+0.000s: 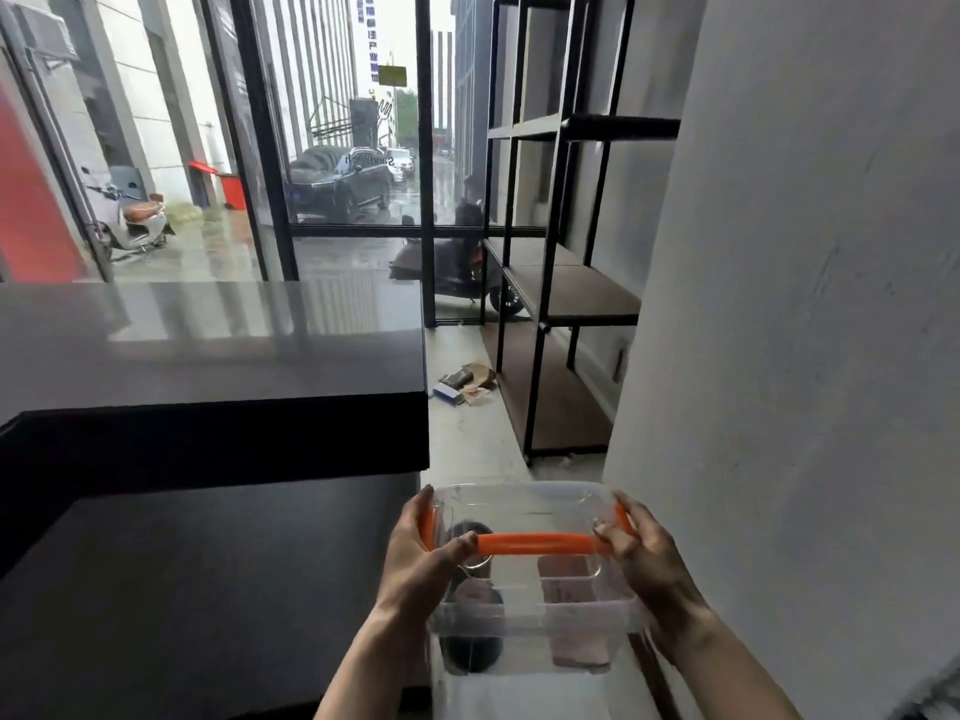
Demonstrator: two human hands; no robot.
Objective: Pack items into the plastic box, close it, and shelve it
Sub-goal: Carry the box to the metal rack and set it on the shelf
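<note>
A clear plastic box [530, 610] with its lid on and an orange handle [540, 544] is carried in the air in front of me, low in the head view. My left hand [423, 553] grips its left side and my right hand [647, 556] grips its right side, thumbs resting on the handle. Through the clear walls I see a dark round item [474, 652] and a pinkish block [579, 649] inside. A black metal shelf unit [566, 288] with brown boards stands ahead on the right, its visible boards bare.
A dark counter [208, 366] with a glossy top fills the left. A grey wall [805, 304] rises close on the right. Cardboard scraps [465, 383] lie on the floor in the passage toward the shelf. Glass windows lie beyond.
</note>
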